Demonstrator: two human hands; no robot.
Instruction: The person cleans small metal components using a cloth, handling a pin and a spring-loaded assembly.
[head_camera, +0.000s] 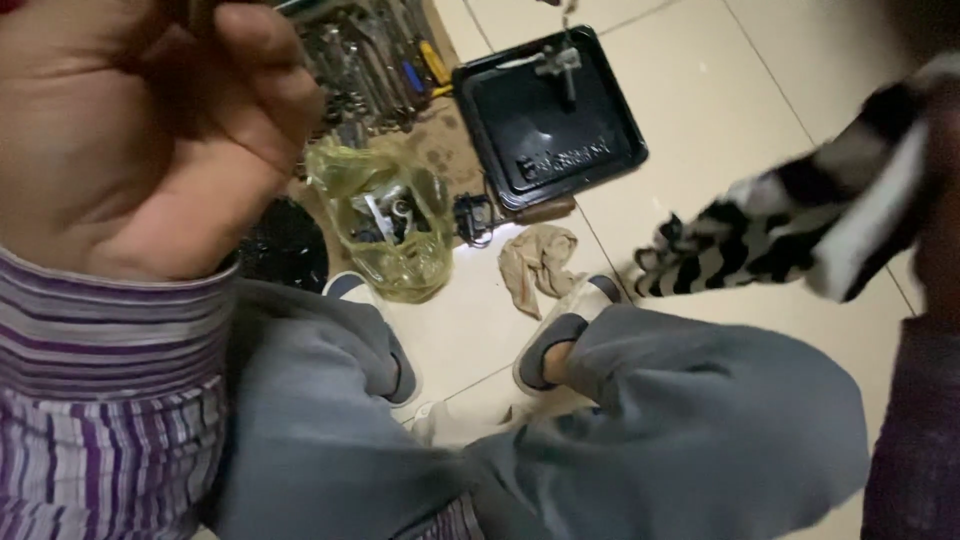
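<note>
One striped cloth (800, 225) hangs from the right hand (935, 215), mostly out of frame. The left hand (130, 130) is fisted around something thin, well apart. One black tray (600, 150), one yellow bag (385, 215), one beige rag (535, 265) lie on the floor (720, 60).

Down on the tiles: black tray (590, 150), yellowish plastic bag (385, 225) of metal parts, crumpled beige rag (538, 262), tool pile (375, 60).

The person wears a shirt with purple, white and grey stripes, its sleeve (100, 330) buttoned at the cuff. Grey trousers (700, 420) cover the legs. Pale slippers (560, 335) with dark insoles are on the feet.
</note>
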